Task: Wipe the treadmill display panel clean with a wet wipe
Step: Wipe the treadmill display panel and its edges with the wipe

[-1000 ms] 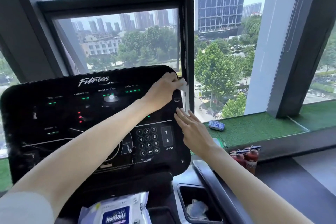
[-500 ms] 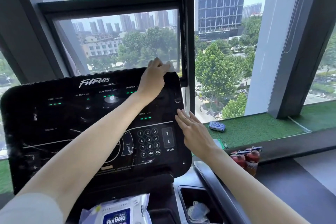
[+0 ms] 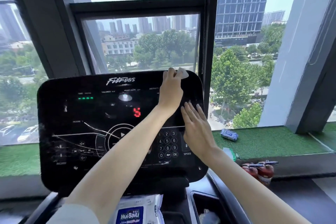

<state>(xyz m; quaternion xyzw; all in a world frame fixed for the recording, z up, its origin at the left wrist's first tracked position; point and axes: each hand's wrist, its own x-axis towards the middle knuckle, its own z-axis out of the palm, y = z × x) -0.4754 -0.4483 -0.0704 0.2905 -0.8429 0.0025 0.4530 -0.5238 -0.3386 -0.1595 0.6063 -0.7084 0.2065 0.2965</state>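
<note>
The black glossy treadmill display panel (image 3: 87, 132) fills the middle of the head view, with a keypad at lower right and a red digit lit near the centre. My left hand (image 3: 171, 92) reaches across to the panel's top right corner and holds a white wet wipe (image 3: 183, 73) against the upper edge. My right hand (image 3: 195, 125) lies flat with straight fingers on the panel's right side, just above the SPEED buttons.
A HuiBaiLi wet wipe pack (image 3: 138, 212) sits in the console tray below the panel. A cup holder (image 3: 209, 211) with crumpled wipes is at its right. A small blue pack (image 3: 229, 134) lies on the green turf sill. Fire extinguishers (image 3: 260, 171) stand beyond the right handrail.
My left hand with the wipe moved from the panel's right edge up to its top right corner. A red digit now shows on the display. My right hand stayed on the right side.
</note>
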